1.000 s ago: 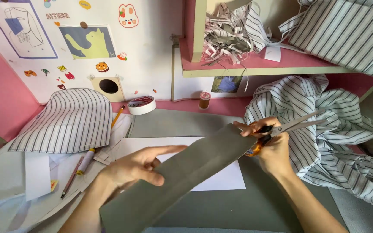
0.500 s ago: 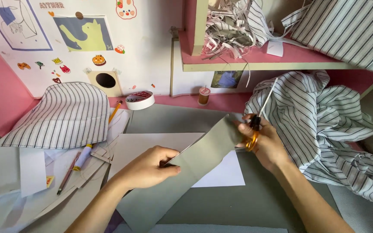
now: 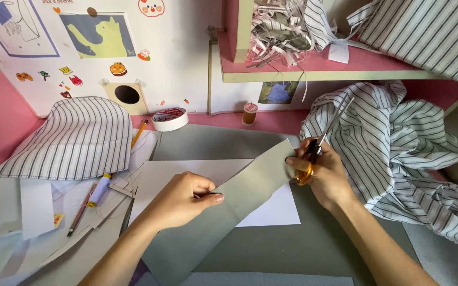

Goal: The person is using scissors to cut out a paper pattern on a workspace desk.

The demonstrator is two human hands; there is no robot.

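Grey-green card strip, lying slantwise over the white sheet on the desk, looks uncut as yet, pinched at its edge by the left hand, while the right hand grips orange-handled scissors at its far end.

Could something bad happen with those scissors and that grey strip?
Maybe. The right hand holds the scissors and also pinches the grey strip, so the blades sit near those fingers and might nick them. The blades also point at the striped cloth beside them and could snag it. The left hand grips only one edge, so the strip might slip or bend.
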